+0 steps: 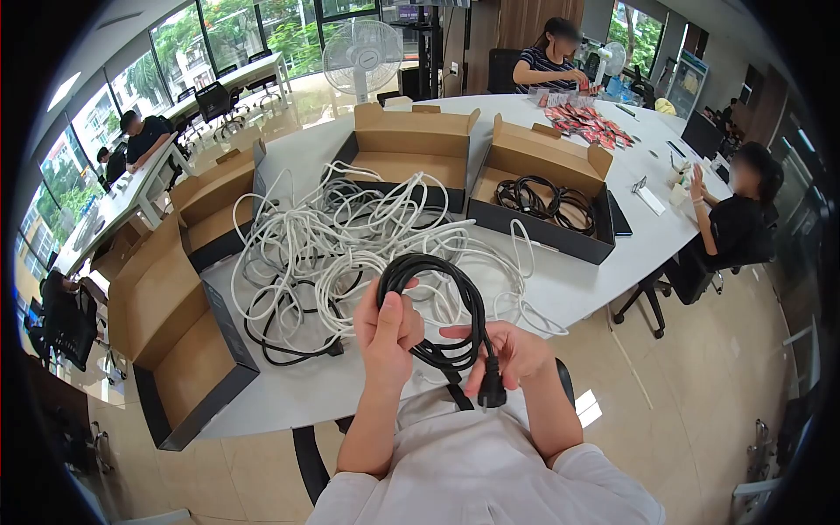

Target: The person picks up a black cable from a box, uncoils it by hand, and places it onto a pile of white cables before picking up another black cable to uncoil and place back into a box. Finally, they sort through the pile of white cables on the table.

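A coiled black cable (477, 306) hangs in front of me above the table's near edge. My left hand (388, 324) is wrapped round the left side of the coil, thumb on top. At the coil's lower right is my right hand (512, 354), its fingers bent around the cable just above the black plug (492, 388), which points down. Beyond my hands a tangle of white and grey cables (306, 227) covers the middle of the table. Another black cable (297, 357) lies at the tangle's near left side.
An open box (542, 229) at the right holds black cables. Open boxes without visible contents stand at the back (407, 166), left (214, 219) and near left (188, 376). Red packets (591, 122) lie at the far end. Two people sit around the table's far and right sides.
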Action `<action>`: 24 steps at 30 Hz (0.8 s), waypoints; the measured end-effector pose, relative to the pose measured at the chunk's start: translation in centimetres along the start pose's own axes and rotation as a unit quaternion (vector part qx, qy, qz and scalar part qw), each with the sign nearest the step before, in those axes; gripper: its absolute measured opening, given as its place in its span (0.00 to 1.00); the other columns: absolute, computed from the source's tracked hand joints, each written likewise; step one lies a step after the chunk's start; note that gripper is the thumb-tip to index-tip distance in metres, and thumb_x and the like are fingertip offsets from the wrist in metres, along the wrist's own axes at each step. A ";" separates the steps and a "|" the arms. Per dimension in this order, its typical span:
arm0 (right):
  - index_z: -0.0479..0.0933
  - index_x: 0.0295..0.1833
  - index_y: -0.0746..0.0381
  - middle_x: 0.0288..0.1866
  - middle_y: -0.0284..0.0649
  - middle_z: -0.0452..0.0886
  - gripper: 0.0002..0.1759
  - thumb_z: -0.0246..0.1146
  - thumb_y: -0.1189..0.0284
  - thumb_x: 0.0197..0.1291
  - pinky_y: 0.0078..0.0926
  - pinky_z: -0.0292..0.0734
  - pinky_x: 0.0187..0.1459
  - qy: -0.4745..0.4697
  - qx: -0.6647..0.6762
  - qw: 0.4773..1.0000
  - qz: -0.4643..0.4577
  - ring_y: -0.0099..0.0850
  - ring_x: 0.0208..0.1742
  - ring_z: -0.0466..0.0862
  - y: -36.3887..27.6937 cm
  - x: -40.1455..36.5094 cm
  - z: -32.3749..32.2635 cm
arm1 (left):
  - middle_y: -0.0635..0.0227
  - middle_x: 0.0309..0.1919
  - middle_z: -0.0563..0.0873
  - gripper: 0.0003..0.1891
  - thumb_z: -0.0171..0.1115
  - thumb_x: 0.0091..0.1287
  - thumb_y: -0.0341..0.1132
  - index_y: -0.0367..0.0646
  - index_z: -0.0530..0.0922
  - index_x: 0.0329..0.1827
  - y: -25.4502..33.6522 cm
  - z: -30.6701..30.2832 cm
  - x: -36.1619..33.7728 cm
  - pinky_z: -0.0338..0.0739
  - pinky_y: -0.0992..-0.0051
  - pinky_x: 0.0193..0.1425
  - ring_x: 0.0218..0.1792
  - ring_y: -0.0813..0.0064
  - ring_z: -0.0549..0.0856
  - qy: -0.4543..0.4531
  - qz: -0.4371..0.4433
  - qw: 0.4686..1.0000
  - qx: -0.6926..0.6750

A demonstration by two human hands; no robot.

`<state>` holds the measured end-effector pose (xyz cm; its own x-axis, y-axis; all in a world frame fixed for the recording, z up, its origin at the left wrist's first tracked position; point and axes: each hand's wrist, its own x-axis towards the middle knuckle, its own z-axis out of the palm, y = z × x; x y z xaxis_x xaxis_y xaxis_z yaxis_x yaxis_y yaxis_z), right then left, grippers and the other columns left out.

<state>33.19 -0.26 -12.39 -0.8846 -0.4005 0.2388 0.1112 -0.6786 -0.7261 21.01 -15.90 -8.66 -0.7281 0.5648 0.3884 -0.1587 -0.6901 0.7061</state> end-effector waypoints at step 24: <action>0.81 0.34 0.67 0.26 0.29 0.80 0.32 0.82 0.52 0.30 0.17 0.68 0.30 0.152 -0.347 0.915 -0.137 0.17 0.25 0.73 0.0 -0.2 1.4 | 0.84 0.14 0.54 0.14 0.44 0.77 0.42 0.41 0.74 0.49 -1.5 1.2 -0.1 0.45 0.82 0.15 0.11 0.90 0.51 0.006 -0.089 0.989 -0.121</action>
<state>33.95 -1.07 -11.56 -0.9328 -0.0122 0.3601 -0.3555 -0.1310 -0.9255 22.11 -14.38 -9.05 -0.6818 0.6827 0.2629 -0.4388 -0.6692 0.5998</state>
